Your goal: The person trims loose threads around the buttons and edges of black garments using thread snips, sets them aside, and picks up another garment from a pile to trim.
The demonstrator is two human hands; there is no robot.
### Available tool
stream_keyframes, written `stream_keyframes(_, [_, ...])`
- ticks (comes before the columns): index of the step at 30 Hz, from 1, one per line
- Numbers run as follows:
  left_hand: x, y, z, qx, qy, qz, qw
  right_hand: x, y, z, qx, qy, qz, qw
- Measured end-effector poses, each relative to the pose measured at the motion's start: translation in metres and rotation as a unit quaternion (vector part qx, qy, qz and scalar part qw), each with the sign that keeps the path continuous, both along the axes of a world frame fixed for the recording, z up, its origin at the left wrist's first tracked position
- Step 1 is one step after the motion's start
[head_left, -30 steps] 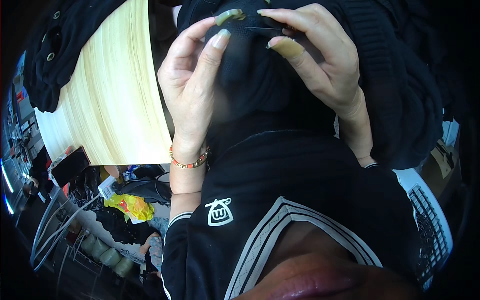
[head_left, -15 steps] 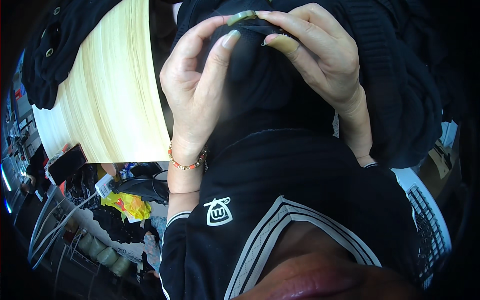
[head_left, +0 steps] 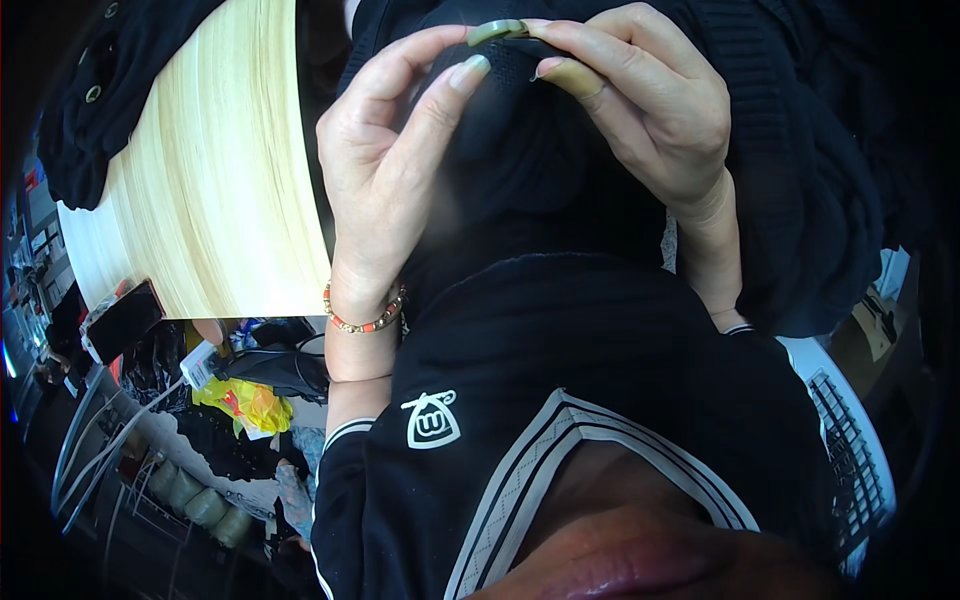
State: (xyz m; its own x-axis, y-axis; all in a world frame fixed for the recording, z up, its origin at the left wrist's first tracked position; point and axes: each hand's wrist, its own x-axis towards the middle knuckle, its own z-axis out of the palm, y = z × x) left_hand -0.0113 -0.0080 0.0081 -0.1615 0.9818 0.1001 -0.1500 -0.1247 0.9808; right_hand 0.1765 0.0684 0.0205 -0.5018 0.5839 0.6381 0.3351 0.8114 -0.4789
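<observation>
- Far left, I see one pale wooden table with bent edges, and one dark garment draped over its upper left corner; two metal eyelets show on that cloth.
- At the table's lower left edge lies one dark flat phone-like slab.
- Below the table I count one yellow crumpled bag among dark clutter; the rest down there is too murky for me to sort.
- My left hand is raised, thumb and forefinger curled and pinching the black knit fabric at its top edge. One beaded bracelet rings that wrist.
- Between the two hands, at the top of the picture, sits one small greenish button, flat against the black knit, touched by fingertips from both sides.
- My right hand grips the same fabric just beside the button, fingers bent, thumb tucked under the cloth edge.
- I cannot tell whether a needle is in either hand.
- Lower down, one dark jacket with one white emblem and striped collar fills the middle.
- Far right, one white slatted basket peeks out.
</observation>
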Motion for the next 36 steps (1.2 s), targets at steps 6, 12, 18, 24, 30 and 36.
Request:
stream_keyframes(6, [-0.006, 0.005, 0.002, -0.043, -0.048, 0.002, 0.998, -0.014, -0.002, 0.003, -0.25, 0.107, 0.086, 0.958])
stream_keyframes(12, [-0.033, 0.009, -0.004, -0.046, -0.125, -0.001, 0.991, -0.021, 0.008, 0.01, -0.302, 0.055, 0.082, 0.948])
stream_keyframes(18, [-0.047, -0.018, 0.005, -0.147, -0.005, -0.052, 0.988, -0.022, 0.025, 0.01, -0.396, 0.256, 0.123, 0.873])
stream_keyframes(24, [-0.03, -0.018, 0.022, -0.071, -0.167, -0.05, 0.982, -0.035, 0.022, 0.001, -0.27, 0.218, 0.019, 0.938])
stream_keyframes(30, [-0.026, -0.011, 0.018, -0.069, -0.2, -0.03, 0.977, -0.023, 0.018, 0.004, -0.163, 0.135, 0.186, 0.959])
stream_keyframes(36, [-0.022, -0.008, 0.019, -0.07, -0.17, -0.035, 0.982, -0.027, 0.029, -0.008, -0.09, 0.136, 0.203, 0.965])
